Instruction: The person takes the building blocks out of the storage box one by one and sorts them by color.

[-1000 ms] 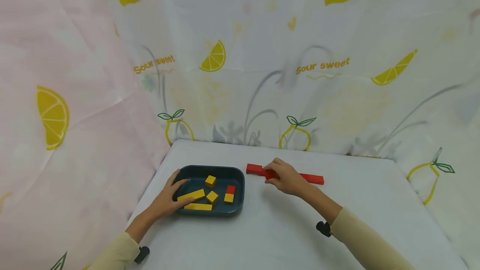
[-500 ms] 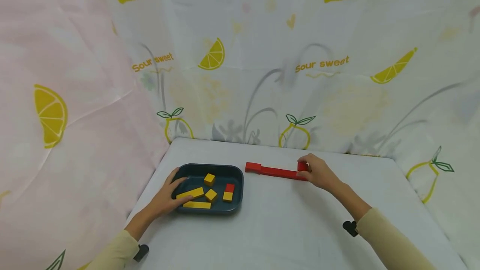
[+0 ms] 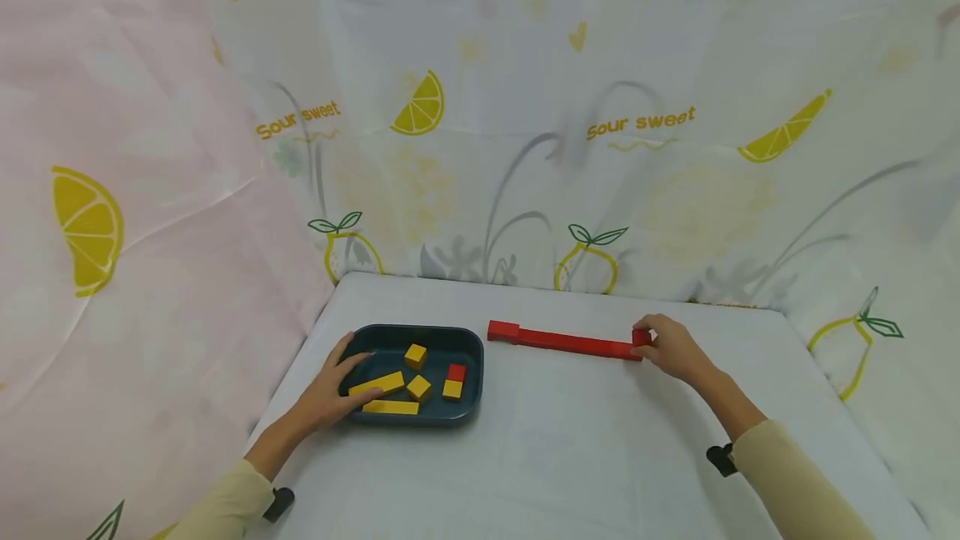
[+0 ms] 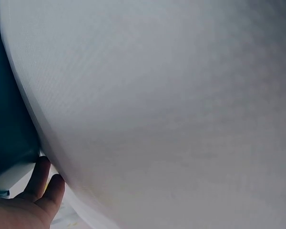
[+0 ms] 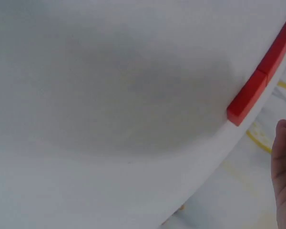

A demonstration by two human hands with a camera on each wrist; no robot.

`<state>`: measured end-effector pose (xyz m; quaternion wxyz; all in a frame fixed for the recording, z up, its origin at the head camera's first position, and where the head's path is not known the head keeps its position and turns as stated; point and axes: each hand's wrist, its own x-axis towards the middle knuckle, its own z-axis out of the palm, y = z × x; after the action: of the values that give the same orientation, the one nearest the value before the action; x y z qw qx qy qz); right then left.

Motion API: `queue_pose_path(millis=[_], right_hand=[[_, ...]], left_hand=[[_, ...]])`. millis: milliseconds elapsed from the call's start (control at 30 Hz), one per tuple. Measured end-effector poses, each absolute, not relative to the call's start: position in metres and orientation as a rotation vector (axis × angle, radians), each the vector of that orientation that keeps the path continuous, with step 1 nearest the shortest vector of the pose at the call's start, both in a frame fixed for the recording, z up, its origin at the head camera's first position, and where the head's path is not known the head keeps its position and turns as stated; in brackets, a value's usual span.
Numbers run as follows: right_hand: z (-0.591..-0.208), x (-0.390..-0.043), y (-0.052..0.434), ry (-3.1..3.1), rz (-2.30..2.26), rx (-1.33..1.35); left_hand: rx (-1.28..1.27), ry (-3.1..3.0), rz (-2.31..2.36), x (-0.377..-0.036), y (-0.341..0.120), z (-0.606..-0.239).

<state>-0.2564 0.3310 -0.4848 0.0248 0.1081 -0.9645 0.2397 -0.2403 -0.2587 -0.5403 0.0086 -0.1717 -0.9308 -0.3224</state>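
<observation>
Pinching a red cube [image 3: 642, 337], the right hand [image 3: 672, 348] has moved along the red row [image 3: 570, 343] to its right end, where work now seems centred, while the left hand [image 3: 326, 388] rests, fingers spread, on the dark tray [image 3: 459, 419].

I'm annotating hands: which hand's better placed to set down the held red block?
Probably the right hand: it pinches that block near the red row; the left hand rests on the tray.
</observation>
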Motion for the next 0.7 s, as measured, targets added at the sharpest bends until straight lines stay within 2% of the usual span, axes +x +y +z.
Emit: queue_pose_path(millis=[333, 700], right_hand=[[-0.495, -0.256, 0.348, -3.035, 0.725, 0.262], [-0.504, -0.258, 0.356, -3.067, 0.652, 0.312]], left_hand=[[-0.532, -2.92, -1.004, -0.24, -0.259, -0.54], [-0.534, -2.915, -0.997, -0.242, -0.26, -0.542]])
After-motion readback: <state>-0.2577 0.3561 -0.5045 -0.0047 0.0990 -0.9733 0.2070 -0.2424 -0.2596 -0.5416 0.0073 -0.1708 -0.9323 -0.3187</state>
